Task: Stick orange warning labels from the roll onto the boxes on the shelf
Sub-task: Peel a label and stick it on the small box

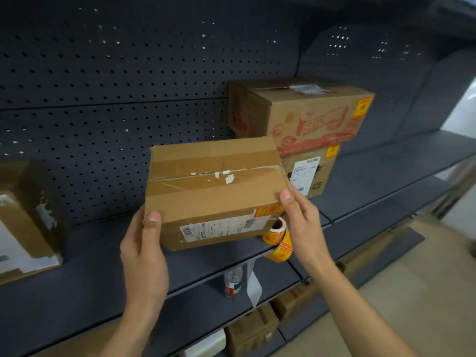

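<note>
Head view: dark metal shelf (90,253), pegboard (128,86) behind.

Far right: two boxes stacked, printed box (304,112) on plain box (309,173). Each shows an orange sticker at its upper right corner: top label (362,107) and lower label (331,151). Both look done.

Far left: left box (25,222), blurred, no orange seen on the faces shown. Likely left to do.

Middle: held box (213,191) between both hands, taped top tilted toward the camera. Cannot tell if its far edge rests on the shelf. Corner label (269,210) sits at its near right corner, just above the white shipping slip (224,228). Judged stuck on, perhaps being pressed down.

Left hand (144,253) grips the near left corner, left thumb (152,228) flat on top, fingers beneath and out of sight. Right hand (301,222) holds the near right corner, right thumb (287,199) on the top edge beside the corner label, fingers hidden under the box.

Roll (277,231) lies just below that corner, beside the right hand, a loose strip trailing over the shelf's near edge. Held or resting, cannot tell
</note>
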Motion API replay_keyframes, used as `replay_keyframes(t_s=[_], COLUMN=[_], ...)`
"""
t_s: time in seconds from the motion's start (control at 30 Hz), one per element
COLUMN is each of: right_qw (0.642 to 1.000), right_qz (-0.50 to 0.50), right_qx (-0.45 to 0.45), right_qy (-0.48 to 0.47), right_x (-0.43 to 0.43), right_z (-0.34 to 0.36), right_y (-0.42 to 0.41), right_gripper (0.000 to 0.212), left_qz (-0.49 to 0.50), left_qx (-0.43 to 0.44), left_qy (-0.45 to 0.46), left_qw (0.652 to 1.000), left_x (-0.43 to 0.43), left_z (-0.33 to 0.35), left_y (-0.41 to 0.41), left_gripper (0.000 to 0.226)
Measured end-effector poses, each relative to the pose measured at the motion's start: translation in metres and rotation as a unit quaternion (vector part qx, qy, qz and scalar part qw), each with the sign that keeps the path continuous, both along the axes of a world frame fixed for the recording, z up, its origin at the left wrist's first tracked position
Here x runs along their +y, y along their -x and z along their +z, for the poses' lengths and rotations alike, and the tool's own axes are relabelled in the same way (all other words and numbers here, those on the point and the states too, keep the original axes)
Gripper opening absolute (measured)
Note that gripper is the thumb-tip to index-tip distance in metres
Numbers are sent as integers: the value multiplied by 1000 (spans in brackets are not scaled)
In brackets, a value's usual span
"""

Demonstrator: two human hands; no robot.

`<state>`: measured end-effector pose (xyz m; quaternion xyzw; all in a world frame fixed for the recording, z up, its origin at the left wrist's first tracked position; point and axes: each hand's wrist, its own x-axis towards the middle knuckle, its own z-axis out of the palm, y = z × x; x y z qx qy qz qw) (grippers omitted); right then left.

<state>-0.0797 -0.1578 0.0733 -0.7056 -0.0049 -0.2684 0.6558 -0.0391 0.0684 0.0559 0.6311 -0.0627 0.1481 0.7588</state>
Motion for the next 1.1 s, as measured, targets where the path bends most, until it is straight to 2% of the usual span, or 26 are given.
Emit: replay_keyframes(t_s=[0.07, 0.1, 0.2, 0.23, 0.5, 0.67, 0.77, 0.93, 1.1], right_qw=[999, 999, 996, 995, 980, 971, 965, 962, 957], right_qz=[-31, -46, -88, -102, -199, -239, -262, -270, -283], right_qx=[-5, -9, -16, -18, -26, -17, -11, -1, 17], right_qy=[4, 10, 14, 13, 0, -6, -17, -37, -62], right_x=[-10, -14, -27, -33, -101, -166, -212, -279, -336], right_z=[-1, -2, -3, -4, -11, -15, -20, -29, -39], right_y=[12, 18, 36, 42, 95, 125, 143, 166, 179], right_gripper=[65, 65, 37, 34, 44, 45, 48, 44, 41], left_qz=[-23, -36, -81, -92, -190, -239, -267, -294, -316], left_qx=[-7, -8, -10, -9, -12, -5, 7, 17, 27], left_qy=[2, 3, -1, -2, -36, -56, -65, -75, -97], left_qw=[1000, 999, 997, 996, 981, 969, 961, 953, 944], left_x=[-12, -18, -39, -47, -130, -207, -257, -333, -394], left_z=[-1, -2, -4, -4, -7, -9, -7, -14, -20], left_y=[6, 7, 11, 12, 24, 37, 47, 57, 65], left_gripper=[40, 41, 47, 49, 59, 51, 34, 53, 43])
